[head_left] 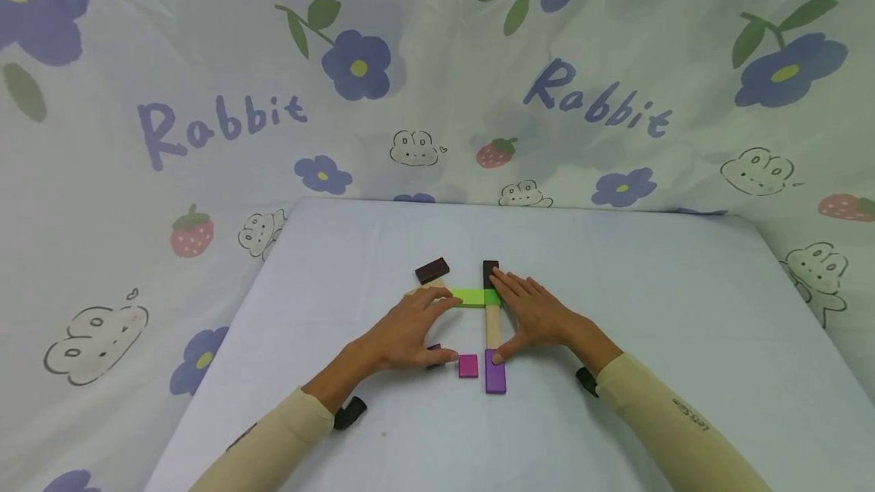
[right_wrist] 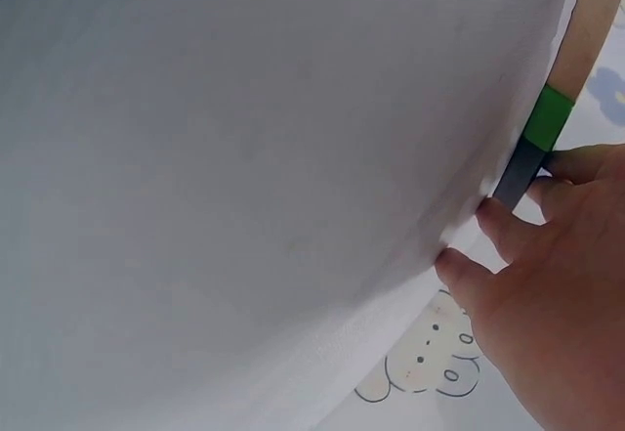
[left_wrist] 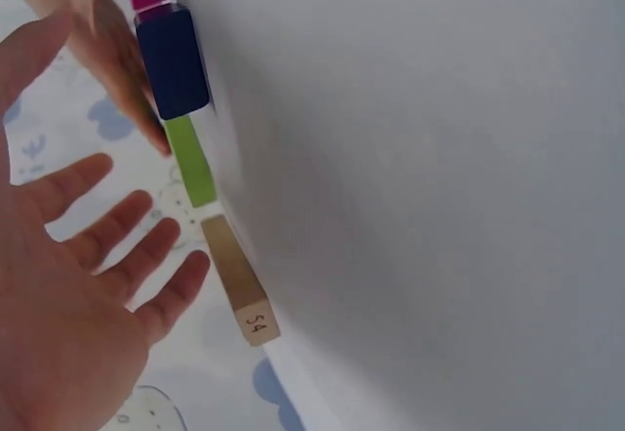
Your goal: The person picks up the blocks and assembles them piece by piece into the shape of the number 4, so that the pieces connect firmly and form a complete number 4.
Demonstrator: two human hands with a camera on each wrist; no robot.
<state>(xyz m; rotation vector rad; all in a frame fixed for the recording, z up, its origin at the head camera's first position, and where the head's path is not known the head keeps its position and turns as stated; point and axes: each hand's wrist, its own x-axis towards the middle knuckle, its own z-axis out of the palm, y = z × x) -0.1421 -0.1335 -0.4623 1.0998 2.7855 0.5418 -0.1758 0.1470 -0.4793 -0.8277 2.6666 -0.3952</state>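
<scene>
Several flat blocks lie on the white table. My right hand (head_left: 536,315) spans a column of them with straight fingers. Its fingertips are at the dark far block (head_left: 490,272), and its thumb touches the purple block (head_left: 495,376). Between these lie a green block (head_left: 492,298) and a plain wooden block (head_left: 493,327). My left hand (head_left: 409,331), fingers spread and holding nothing, is over the left side. Its fingertips are near the light green block (head_left: 469,298), its thumb near the magenta block (head_left: 468,366). A dark blue block (left_wrist: 172,64) is partly hidden by that thumb in the head view.
Beyond the left hand, a dark brown block (head_left: 432,271) lies at a slant. A wooden block (left_wrist: 236,280) marked 54 shows beside the left fingers in the left wrist view. A patterned curtain (head_left: 437,82) hangs behind the table (head_left: 649,279).
</scene>
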